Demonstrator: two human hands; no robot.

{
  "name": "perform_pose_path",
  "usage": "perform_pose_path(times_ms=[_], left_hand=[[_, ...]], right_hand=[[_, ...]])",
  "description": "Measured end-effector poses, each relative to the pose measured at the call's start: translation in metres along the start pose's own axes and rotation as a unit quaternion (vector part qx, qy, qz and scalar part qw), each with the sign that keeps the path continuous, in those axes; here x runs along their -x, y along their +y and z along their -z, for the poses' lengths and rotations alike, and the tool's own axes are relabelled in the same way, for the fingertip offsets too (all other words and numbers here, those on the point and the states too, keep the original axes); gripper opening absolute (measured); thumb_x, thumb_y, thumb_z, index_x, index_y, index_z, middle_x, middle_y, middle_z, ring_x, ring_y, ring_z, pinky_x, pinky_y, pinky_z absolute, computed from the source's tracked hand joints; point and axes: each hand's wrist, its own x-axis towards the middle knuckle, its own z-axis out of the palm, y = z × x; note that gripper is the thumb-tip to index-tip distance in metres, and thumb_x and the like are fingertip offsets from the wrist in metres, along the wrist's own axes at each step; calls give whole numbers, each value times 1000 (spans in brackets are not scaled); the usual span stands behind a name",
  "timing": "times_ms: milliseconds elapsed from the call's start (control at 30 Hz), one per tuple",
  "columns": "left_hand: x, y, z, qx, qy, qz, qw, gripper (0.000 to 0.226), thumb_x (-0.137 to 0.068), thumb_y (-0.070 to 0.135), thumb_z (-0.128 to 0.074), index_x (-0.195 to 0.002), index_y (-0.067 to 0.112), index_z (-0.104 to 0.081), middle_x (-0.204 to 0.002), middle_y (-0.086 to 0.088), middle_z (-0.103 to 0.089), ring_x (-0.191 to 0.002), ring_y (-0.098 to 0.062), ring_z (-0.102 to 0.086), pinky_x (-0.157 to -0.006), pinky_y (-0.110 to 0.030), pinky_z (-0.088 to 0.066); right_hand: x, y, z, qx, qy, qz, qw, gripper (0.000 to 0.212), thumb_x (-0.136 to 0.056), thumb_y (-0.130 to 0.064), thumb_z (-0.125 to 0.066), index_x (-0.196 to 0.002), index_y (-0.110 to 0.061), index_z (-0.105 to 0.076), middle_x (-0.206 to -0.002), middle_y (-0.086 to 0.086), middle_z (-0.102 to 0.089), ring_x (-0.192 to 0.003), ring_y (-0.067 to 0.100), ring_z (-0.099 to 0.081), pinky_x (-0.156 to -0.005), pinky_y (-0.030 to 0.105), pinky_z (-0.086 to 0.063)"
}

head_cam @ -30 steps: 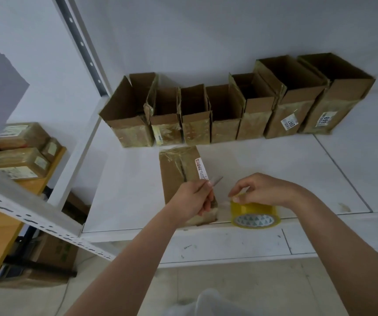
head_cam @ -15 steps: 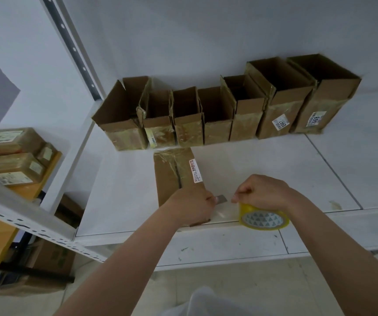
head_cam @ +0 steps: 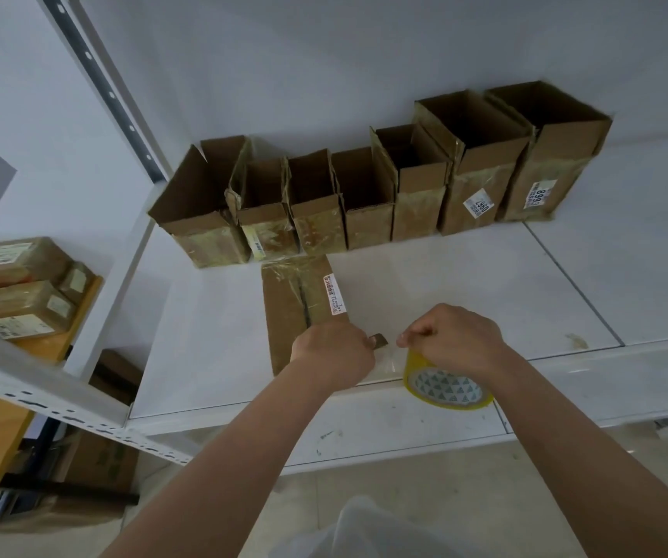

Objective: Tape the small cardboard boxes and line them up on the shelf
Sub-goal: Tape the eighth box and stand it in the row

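Note:
A small closed cardboard box lies flat on the white shelf, with a white label along its right edge. My left hand rests on the box's near end and grips a small blade that points right. My right hand holds a yellow tape roll at the shelf's front edge. A clear strip of tape stretches from the roll toward the box. Several open cardboard boxes stand in a row along the back wall.
A metal upright and a perforated shelf rail frame the left side. Taped parcels sit on a wooden surface at far left. More cartons lie on the floor below. White cloth shows at the bottom.
The blade in my left hand has come down from a raised tilt to lie level by the tape strip. My right hand with the roll has shifted slightly right along the shelf edge.

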Motion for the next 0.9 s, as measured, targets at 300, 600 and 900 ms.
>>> perform_pose_path(times_ms=[300,600,900], left_hand=[[5,-19,-6,136,71,67,986,40,-93,50,-51,-65,21,-53,-71,0,-60,-74,-22,-60,-59,-30,-40],[1,-6,-9,58,93,93,990,26,-84,45,-58,-101,26,-65,-83,3,-61,-80,-21,-58,-63,-27,-42],[16,-5,10,413,139,54,898,49,-82,60,-66,-53,22,-55,-48,12,-54,-50,-6,-53,-55,-24,-43]], right_hand=[[7,0,-8,-53,-13,-30,998,21,-86,-56,-61,-77,-43,-75,-65,-31,-62,-71,-5,-57,-60,23,-37],[18,28,27,-169,70,-91,979,14,-83,-52,-64,-80,-45,-75,-91,-25,-69,-89,6,-63,-80,33,-50],[27,10,29,-263,61,-7,963,18,-92,-47,-59,-85,-48,-75,-96,-25,-71,-99,4,-63,-94,42,-50]])
